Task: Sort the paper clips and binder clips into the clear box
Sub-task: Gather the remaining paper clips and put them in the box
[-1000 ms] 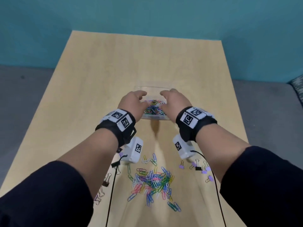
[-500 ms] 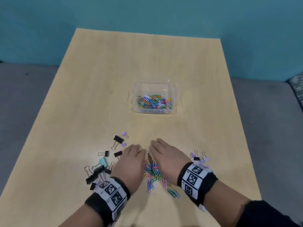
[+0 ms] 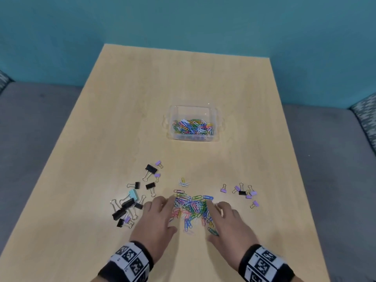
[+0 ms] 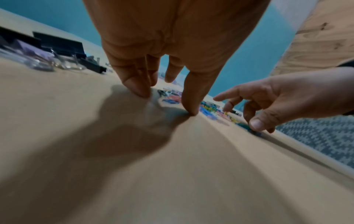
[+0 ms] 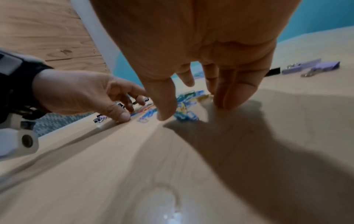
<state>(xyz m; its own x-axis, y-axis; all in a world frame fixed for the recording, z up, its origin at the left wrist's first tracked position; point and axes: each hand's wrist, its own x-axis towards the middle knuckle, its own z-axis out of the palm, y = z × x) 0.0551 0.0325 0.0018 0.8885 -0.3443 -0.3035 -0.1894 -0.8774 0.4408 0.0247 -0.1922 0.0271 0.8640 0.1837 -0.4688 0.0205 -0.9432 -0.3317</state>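
Observation:
A clear box (image 3: 216, 127) at mid-table holds many coloured paper clips (image 3: 192, 127). A loose pile of coloured paper clips (image 3: 191, 206) lies near the front of the wooden table (image 3: 122, 110). My left hand (image 3: 156, 218) rests fingertips down on the pile's left side, and my right hand (image 3: 225, 222) does the same on its right side. Both hands have spread, nearly straight fingers and hold nothing. In the left wrist view the left fingertips (image 4: 139, 91) touch the tabletop. In the right wrist view the right hand's fingers (image 5: 229, 97) touch down beside clips (image 5: 185, 116).
Black, mint and purple binder clips (image 3: 130, 204) lie scattered left of the pile. A smaller group of purple binder clips and a black one (image 3: 243, 192) lies to its right. A few paper clips (image 3: 183, 182) sit just beyond the pile. Grey seating (image 3: 329, 159) flanks the table.
Both hands came back from the clear box to the loose pile near the front edge. Since half a second ago they have spread apart to either side of the pile.

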